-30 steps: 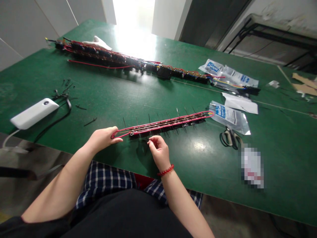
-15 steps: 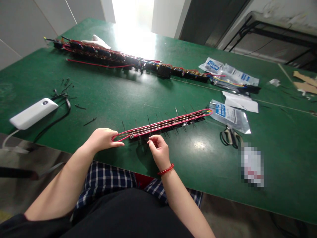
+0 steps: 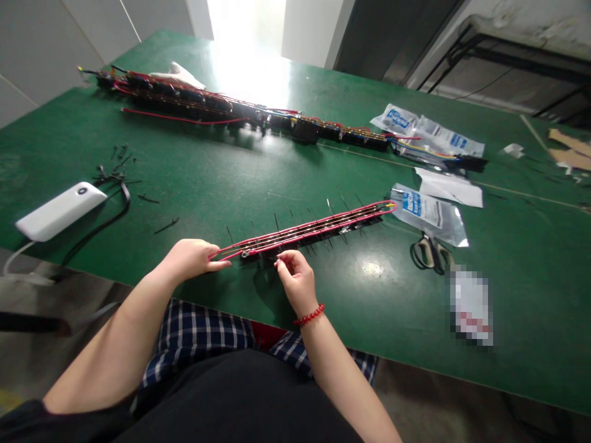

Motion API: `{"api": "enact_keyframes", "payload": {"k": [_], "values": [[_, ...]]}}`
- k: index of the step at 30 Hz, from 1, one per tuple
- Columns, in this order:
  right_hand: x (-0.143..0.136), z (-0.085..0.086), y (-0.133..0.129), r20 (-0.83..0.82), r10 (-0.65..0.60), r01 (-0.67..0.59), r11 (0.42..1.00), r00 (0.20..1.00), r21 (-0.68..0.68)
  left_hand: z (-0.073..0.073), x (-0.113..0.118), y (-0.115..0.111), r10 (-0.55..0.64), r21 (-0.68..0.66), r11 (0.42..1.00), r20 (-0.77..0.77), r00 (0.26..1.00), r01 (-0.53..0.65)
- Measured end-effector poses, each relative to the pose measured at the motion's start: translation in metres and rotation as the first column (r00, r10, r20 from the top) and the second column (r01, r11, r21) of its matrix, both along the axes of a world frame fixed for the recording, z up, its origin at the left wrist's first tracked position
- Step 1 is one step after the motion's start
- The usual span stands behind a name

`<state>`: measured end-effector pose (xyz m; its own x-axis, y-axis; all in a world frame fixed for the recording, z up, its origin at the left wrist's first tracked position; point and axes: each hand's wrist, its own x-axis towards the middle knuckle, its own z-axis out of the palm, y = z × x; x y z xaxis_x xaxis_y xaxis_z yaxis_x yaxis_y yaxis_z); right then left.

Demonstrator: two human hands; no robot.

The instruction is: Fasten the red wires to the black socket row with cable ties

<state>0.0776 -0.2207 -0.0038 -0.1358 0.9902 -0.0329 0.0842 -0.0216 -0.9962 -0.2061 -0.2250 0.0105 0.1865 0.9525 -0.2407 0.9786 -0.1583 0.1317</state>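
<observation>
A long, narrow wiring assembly [image 3: 314, 229], with red wires along its top and a black underside, lies slantwise on the green table. Thin black cable ties [image 3: 276, 220] stick out from both of its sides. My left hand [image 3: 196, 255] is closed around the looped red wires at the near left end, its thumb pointing right. A metal ring terminal [image 3: 245, 254] shows just right of that hand. My right hand [image 3: 298, 277], with a red bead bracelet [image 3: 309, 315], pinches thumb and forefinger together at the assembly's near side, on what looks like a thin black cable tie, mostly hidden.
A longer wired assembly [image 3: 184, 101] crosses the back of the table [image 3: 521, 295]. Scissors [image 3: 431, 253], plastic bags [image 3: 431, 212] and a blurred-out packet [image 3: 471, 304] lie at right. At left are a white device [image 3: 60, 212] with a cable and several loose black ties [image 3: 113, 175].
The view has shifted very slightly. Both hands and the wiring assembly keep almost the same position, and both grips look unchanged.
</observation>
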Motion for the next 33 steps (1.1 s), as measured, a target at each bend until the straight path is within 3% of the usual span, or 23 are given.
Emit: {"api": "enact_keyframes", "payload": {"k": [17,27,33], "values": [[0.000,0.000,0.000,-0.010,0.000,0.000,1.000,1.000,0.007,0.001,0.002,0.002,0.039,-0.068,0.997,-0.013,0.999,-0.040],[0.000,-0.002,0.001,-0.020,0.008,-0.008,1.000,1.000,0.012,0.017,-0.002,-0.006,0.017,-0.078,0.997,0.014,1.000,-0.016],[0.000,-0.002,0.000,-0.018,0.010,-0.010,1.000,1.000,0.012,0.018,-0.003,-0.009,-0.025,-0.059,0.998,0.072,0.997,0.029]]}}
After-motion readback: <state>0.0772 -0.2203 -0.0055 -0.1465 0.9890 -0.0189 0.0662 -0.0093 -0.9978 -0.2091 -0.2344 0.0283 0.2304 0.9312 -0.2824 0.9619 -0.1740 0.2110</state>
